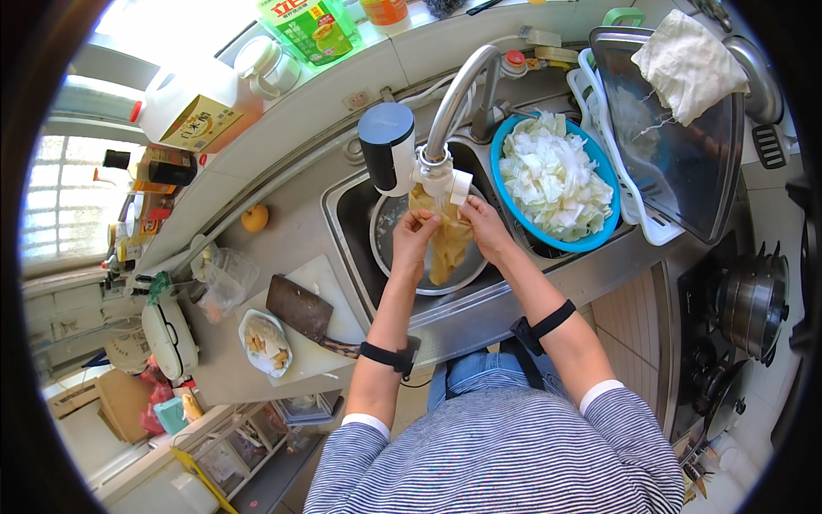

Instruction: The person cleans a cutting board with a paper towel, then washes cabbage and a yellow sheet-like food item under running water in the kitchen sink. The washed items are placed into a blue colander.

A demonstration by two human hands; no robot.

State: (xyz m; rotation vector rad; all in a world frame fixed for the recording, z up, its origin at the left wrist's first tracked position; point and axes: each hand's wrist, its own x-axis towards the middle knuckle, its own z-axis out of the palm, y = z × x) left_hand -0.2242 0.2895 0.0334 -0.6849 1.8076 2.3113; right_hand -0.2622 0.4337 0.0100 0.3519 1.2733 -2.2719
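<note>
Both hands are over the sink [352, 247], under a faucet with a filter [392, 148] on its spout. Between them hangs a limp, tan, wet-looking sheet [449, 247], possibly tofu skin; its material is not certain. My left hand [411, 241] pinches the sheet's left side between thumb and fingers. On the other side, my right hand [486, 225] grips its right edge close to the white filter outlet. Water appears to run onto the sheet. Beneath it sits a round metal basin [380, 221] in the sink, partly hidden by the hands and sheet.
A blue basket [494, 164] of chopped cabbage [555, 180] stands right of the faucet. Leftward, a cleaver [298, 307] and a small dish [241, 331] of food pieces rest on a white cutting board [314, 273]. A pot [752, 308] stands on the stove at far right.
</note>
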